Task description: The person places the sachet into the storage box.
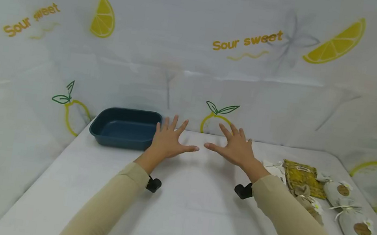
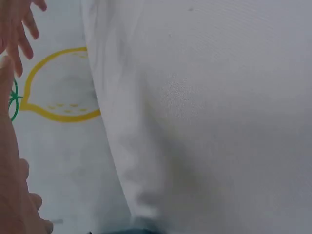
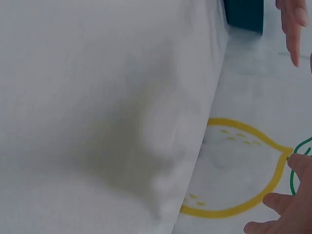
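Both hands hover over the middle of the white table with fingers spread and nothing in them. My left hand (image 1: 167, 140) overlaps the right end of a dark blue rectangular basin (image 1: 120, 142) in the head view. To its right, my right hand (image 1: 236, 147) faces it, the two thumbs pointing toward each other with a gap between. In the left wrist view the left hand (image 2: 14, 185) shows along the left edge. The right hand (image 3: 287, 204) appears at the lower right of the right wrist view, fingers apart.
Right of the right arm lie a yellow-brown patterned pouch (image 1: 303, 178), a brown drawstring bag (image 1: 309, 207), a pale bag with a round brown patch (image 1: 356, 229), a similar bag (image 1: 333, 194) and a white pouch (image 1: 274, 169). A lemon-printed sheet (image 1: 168, 51) hangs behind the table (image 1: 196, 221).
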Demonstrator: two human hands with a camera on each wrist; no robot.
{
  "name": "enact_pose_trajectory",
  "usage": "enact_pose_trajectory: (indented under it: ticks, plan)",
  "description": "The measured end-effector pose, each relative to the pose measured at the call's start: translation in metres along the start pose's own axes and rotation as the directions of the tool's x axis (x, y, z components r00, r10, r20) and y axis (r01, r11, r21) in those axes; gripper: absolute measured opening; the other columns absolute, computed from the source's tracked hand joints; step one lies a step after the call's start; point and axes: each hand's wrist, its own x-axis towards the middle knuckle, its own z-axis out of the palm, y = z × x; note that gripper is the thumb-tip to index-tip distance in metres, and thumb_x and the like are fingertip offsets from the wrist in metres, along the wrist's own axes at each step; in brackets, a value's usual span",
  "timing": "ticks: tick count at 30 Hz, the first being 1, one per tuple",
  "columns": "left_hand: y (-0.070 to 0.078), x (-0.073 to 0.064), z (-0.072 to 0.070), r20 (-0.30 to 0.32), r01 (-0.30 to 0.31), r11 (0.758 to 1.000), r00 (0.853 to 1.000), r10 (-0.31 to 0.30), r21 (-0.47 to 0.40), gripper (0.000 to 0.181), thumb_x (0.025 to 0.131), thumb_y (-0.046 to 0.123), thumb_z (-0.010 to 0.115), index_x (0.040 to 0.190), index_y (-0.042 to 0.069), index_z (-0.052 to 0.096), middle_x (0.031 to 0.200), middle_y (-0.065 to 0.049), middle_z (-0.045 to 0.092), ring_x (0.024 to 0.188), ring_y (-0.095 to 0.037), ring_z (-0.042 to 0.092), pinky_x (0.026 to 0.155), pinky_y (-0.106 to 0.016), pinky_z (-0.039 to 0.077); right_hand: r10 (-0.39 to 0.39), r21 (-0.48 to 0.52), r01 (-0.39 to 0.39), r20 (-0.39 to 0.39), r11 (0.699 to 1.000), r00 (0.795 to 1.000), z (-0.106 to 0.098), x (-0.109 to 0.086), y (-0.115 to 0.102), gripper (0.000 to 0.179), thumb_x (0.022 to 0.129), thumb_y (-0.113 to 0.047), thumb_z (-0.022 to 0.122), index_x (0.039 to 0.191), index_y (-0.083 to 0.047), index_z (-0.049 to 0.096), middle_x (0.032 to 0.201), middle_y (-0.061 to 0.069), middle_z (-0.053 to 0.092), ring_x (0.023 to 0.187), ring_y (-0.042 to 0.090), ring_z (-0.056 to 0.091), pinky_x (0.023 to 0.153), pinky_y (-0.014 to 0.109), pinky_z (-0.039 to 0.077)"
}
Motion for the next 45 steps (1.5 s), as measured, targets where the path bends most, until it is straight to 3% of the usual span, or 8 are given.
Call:
enact_pose_trajectory:
  ticks: [9, 17, 23, 26, 29, 32, 37, 45]
  plan:
    - [-0.068, -0.030, -0.006, -0.227, -0.064, 0.961, 0.974, 0.002, -0.269, 0.110, 0.085, 0.090, 0.032, 0.165, 0.020, 0.003, 0.172, -0.013, 0.006, 0.159, -0.037, -0.002, 0.126, -0.062, 0.005, -0.002, 0.333, 0.013, -0.034, 0.943, 0.999, 0.026, 0.006, -0.035, 0.098, 0.090, -0.074, 0.054, 0.164, -0.023, 0.017, 0.169, 0.016, 0.021, 0.154, 0.042, 0.025, 0.119, 0.066, 0.028]
    - [-0.142, -0.055, -0.002, -0.382, -0.088, 0.942, 0.923, -0.045, -0.324, 0.106, 0.091, 0.068, 0.059, 0.165, 0.018, 0.001, 0.172, -0.011, 0.005, 0.159, -0.038, 0.000, 0.125, -0.066, 0.003, -0.022, 0.575, 0.017, 0.002, 0.818, 1.000, 0.055, 0.018, -0.081, 0.087, 0.095, -0.064, 0.056, 0.164, -0.031, 0.014, 0.170, 0.006, 0.022, 0.157, 0.033, 0.021, 0.124, 0.059, 0.023]
    - [-0.174, -0.065, 0.009, -0.524, 0.068, 0.892, 0.788, -0.323, -0.447, 0.100, 0.089, 0.056, 0.069, 0.164, 0.014, 0.018, 0.169, -0.020, 0.018, 0.156, -0.042, 0.016, 0.124, -0.064, 0.016, -0.044, 0.655, 0.043, -0.016, 0.754, 0.999, 0.074, 0.027, -0.109, 0.085, 0.095, -0.059, 0.061, 0.163, -0.031, 0.019, 0.169, 0.001, 0.025, 0.153, 0.033, 0.033, 0.122, 0.057, 0.031]
    - [-0.180, -0.071, 0.021, -0.512, 0.099, 0.786, 0.708, -0.486, -0.610, 0.098, 0.090, 0.053, 0.071, 0.164, 0.014, 0.018, 0.169, -0.017, 0.018, 0.157, -0.038, 0.017, 0.125, -0.059, 0.018, -0.055, 0.675, 0.063, -0.033, 0.735, 0.998, 0.083, 0.028, -0.117, 0.084, 0.095, -0.054, 0.064, 0.163, -0.031, 0.021, 0.168, 0.002, 0.028, 0.151, 0.033, 0.037, 0.119, 0.057, 0.035]
    - [-0.183, -0.075, 0.031, -0.441, 0.079, 0.650, 0.671, -0.595, -0.756, 0.101, 0.093, 0.052, 0.068, 0.165, 0.014, 0.008, 0.171, -0.012, 0.010, 0.159, -0.031, 0.011, 0.128, -0.053, 0.013, -0.076, 0.684, 0.077, -0.031, 0.725, 0.997, 0.089, 0.027, -0.124, 0.083, 0.095, -0.051, 0.065, 0.163, -0.029, 0.022, 0.168, 0.004, 0.028, 0.150, 0.034, 0.038, 0.118, 0.058, 0.036]
    - [-0.188, -0.074, 0.035, -0.382, 0.058, 0.559, 0.671, -0.635, -0.827, 0.104, 0.095, 0.053, 0.065, 0.164, 0.014, -0.002, 0.172, -0.009, 0.002, 0.160, -0.027, 0.005, 0.130, -0.049, 0.009, -0.099, 0.695, 0.083, -0.016, 0.714, 0.995, 0.095, 0.029, -0.131, 0.084, 0.095, -0.051, 0.064, 0.163, -0.028, 0.021, 0.168, 0.004, 0.027, 0.150, 0.036, 0.037, 0.118, 0.058, 0.036]
    - [-0.195, -0.072, 0.036, -0.320, 0.056, 0.496, 0.701, -0.637, -0.866, 0.104, 0.096, 0.054, 0.062, 0.164, 0.016, -0.006, 0.171, -0.016, 0.008, 0.158, -0.034, 0.013, 0.128, -0.052, 0.018, -0.104, 0.721, 0.076, -0.006, 0.688, 0.995, 0.104, 0.032, -0.143, 0.084, 0.096, -0.051, 0.062, 0.164, -0.025, 0.020, 0.168, 0.006, 0.027, 0.150, 0.036, 0.037, 0.117, 0.055, 0.039]
    - [-0.198, -0.078, 0.038, -0.296, 0.095, 0.505, 0.711, -0.638, -0.858, 0.094, 0.098, 0.051, 0.059, 0.164, 0.014, 0.003, 0.167, -0.024, 0.016, 0.153, -0.042, 0.025, 0.124, -0.057, 0.024, -0.055, 0.749, 0.055, -0.024, 0.661, 0.998, 0.122, 0.037, -0.168, 0.082, 0.098, -0.052, 0.058, 0.164, -0.021, 0.020, 0.168, 0.008, 0.027, 0.150, 0.035, 0.038, 0.119, 0.051, 0.037]
